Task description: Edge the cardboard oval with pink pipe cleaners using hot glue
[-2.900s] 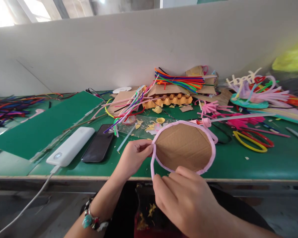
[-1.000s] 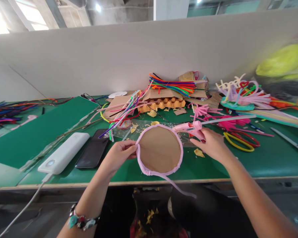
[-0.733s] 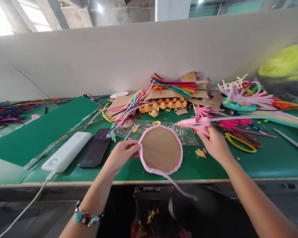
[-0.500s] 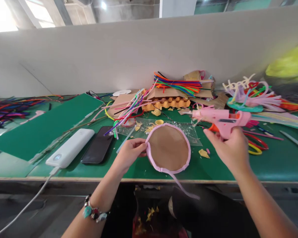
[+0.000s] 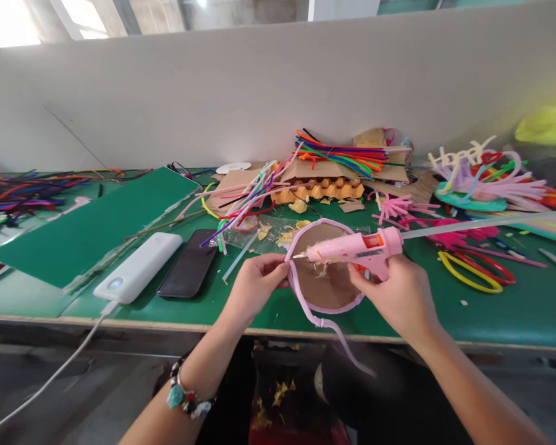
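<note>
A round brown cardboard disc (image 5: 327, 292) is edged with a pale pink pipe cleaner (image 5: 314, 318), whose loose end hangs past the table's front edge. My left hand (image 5: 258, 285) pinches the disc's left rim together with the pipe cleaner. My right hand (image 5: 401, 296) is wrapped round the handle of a pink glue gun (image 5: 356, 247). The gun lies over the disc, its nozzle pointing left, close to my left fingertips. A long translucent glue stick (image 5: 472, 225) sticks out of its back. Thin glue strands hang below the nozzle.
A white power bank (image 5: 139, 267) with a cable and a black phone (image 5: 188, 264) lie at left beside green board (image 5: 97, 228). Behind are an orange egg carton (image 5: 319, 190) and bundled pipe cleaners (image 5: 347, 153). Yellow and red loops (image 5: 467, 272) lie at right.
The glue gun has moved left and down, from beside the disc to over it. Part of the pipe cleaner now stands away from the disc's lower left edge. The view has shifted slightly.
</note>
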{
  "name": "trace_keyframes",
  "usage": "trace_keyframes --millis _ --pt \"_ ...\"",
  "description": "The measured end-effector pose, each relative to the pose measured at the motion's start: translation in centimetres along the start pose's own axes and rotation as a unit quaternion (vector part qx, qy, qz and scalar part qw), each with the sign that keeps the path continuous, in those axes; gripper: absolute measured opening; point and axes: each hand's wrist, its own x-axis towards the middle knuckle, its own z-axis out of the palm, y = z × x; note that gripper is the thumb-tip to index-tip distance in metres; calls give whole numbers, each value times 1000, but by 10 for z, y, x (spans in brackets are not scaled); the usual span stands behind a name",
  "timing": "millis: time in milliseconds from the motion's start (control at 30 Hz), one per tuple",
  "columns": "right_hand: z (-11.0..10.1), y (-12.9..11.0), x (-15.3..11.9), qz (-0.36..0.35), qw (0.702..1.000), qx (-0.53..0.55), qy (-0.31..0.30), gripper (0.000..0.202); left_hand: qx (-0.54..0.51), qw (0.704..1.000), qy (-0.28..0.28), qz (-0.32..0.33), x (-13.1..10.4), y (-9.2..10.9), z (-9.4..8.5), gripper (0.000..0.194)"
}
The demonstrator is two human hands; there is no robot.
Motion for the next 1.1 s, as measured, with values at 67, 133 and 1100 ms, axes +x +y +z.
trace_keyframes --millis 67,133,1100 --pt "1 0 -1 -6 1000 -5 -5 27 -5 1000 0 -4 -1 0 0 13" --pt "2 0 -1 -13 1000 -9 -7 26 -6 1000 4 -6 -1 1 1 12" --pt "3 3 -5 54 996 -9 -67 11 49 998 -12 34 -1 -3 1 16"
